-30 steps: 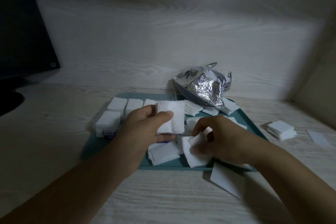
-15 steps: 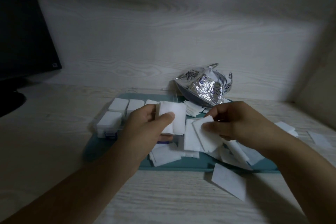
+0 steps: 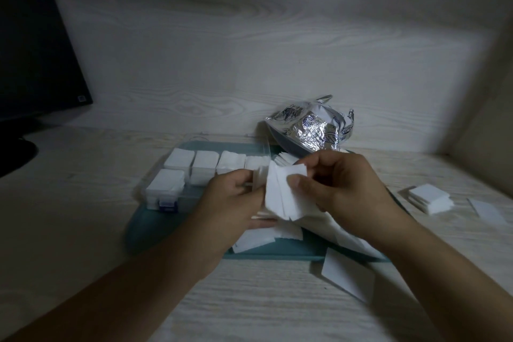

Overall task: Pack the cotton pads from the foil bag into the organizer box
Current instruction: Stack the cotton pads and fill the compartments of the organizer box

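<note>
Both hands meet over a teal tray [image 3: 155, 219] and hold one stack of white square cotton pads [image 3: 283, 194] between them. My left hand [image 3: 236, 203] grips the stack from the left; my right hand [image 3: 338, 189] pinches it from the right, thumb on the front pad. Behind my left hand stands the clear organizer box [image 3: 177, 180], its compartments filled with white pads. The crumpled foil bag [image 3: 311, 130] lies at the tray's far right corner. Loose pads [image 3: 258, 239] lie on the tray under my hands.
A small pile of pads [image 3: 430, 197] and a single pad [image 3: 488, 211] lie on the wooden desk at right. Another pad [image 3: 347, 275] lies off the tray's front edge. A dark monitor [image 3: 36, 58] stands at far left. A wood wall rises behind.
My right hand has brought the pads it picked from the tray leftward and pressed them against the stack in my left hand. Both hands now hold one stack.
</note>
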